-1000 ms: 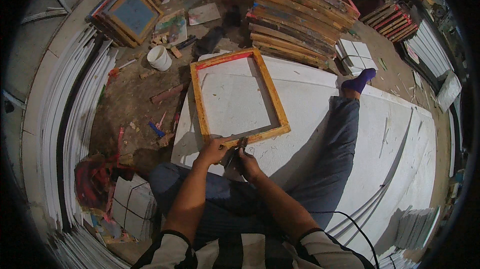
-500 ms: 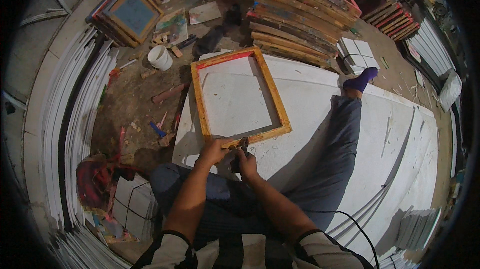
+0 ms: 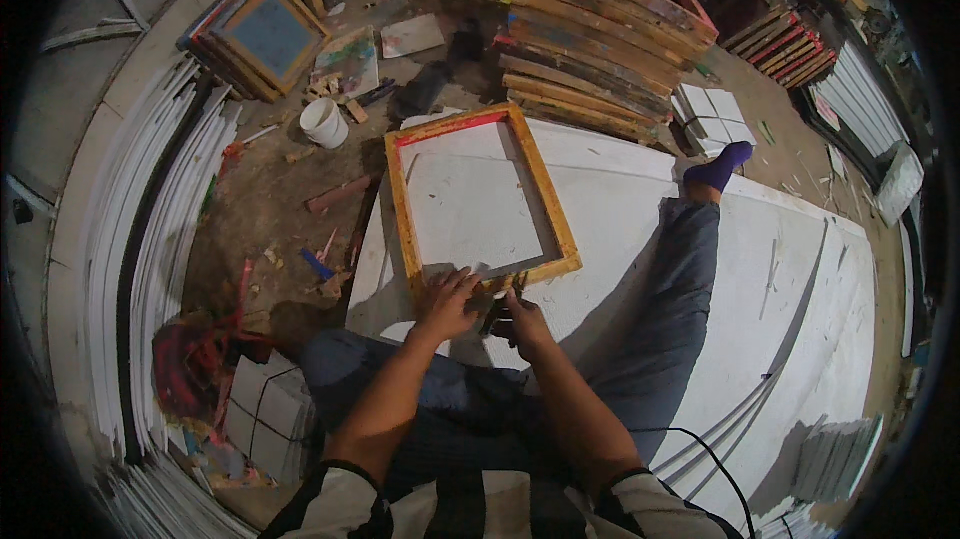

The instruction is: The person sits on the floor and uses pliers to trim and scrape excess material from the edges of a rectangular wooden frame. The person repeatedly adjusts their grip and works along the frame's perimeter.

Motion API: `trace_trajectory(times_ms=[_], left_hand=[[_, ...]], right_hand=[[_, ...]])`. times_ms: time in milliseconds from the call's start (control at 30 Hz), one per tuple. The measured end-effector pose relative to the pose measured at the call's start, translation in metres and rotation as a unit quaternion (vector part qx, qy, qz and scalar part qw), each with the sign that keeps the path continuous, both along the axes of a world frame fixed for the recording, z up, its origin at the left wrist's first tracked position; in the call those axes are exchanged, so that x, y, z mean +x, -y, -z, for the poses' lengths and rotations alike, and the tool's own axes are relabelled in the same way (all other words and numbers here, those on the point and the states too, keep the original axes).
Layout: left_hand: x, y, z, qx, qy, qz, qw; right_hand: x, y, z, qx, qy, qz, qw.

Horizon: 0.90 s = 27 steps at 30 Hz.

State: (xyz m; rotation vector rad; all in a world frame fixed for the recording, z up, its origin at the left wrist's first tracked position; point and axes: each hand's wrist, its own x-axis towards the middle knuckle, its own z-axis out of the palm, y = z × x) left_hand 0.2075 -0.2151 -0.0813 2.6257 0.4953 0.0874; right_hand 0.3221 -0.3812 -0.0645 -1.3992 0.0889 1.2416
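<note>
A yellowed wooden frame [image 3: 553, 189], with red along its far inner edge, lies on large white sheets [image 3: 610, 229] in front of me. My left hand [image 3: 447, 307] rests on the frame's near bar, fingers stretched over it. Beside it, to the right, my right hand [image 3: 524, 325] is closed around a small dark tool [image 3: 492, 317] held close to the same bar. The fingers hide most of the tool, and I cannot make out its kind. A small pale piece shows by my left fingertips.
A tall stack of wooden frames [image 3: 600, 34] stands at the far side. A white bucket [image 3: 324, 123] sits on the littered floor to the left, near long white strips [image 3: 150, 239]. My outstretched leg [image 3: 680, 289] crosses the sheets. A black cable [image 3: 722, 459] runs at lower right.
My left hand has shifted right and forward along the near bar, its fingers now stretched over it. My right hand has moved slightly right with the dark tool.
</note>
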Motion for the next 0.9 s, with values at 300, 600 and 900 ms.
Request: trace_trajectory(times_ms=[300,600,900], left_hand=[[0.016,0.020,0.014,0.086,-0.037,0.107,0.990],[0.048,0.027,-0.007,0.040,-0.070,0.079,0.994],[-0.003,-0.023,-0.022,0.006,-0.034,0.002,0.999]], right_hand=[[0.015,0.026,0.027,0.010,-0.018,0.017,1.000],[0.034,0.043,0.017,0.017,-0.048,-0.133,0.990],[0.019,0.036,0.025,0.080,-0.090,-0.134,0.984]])
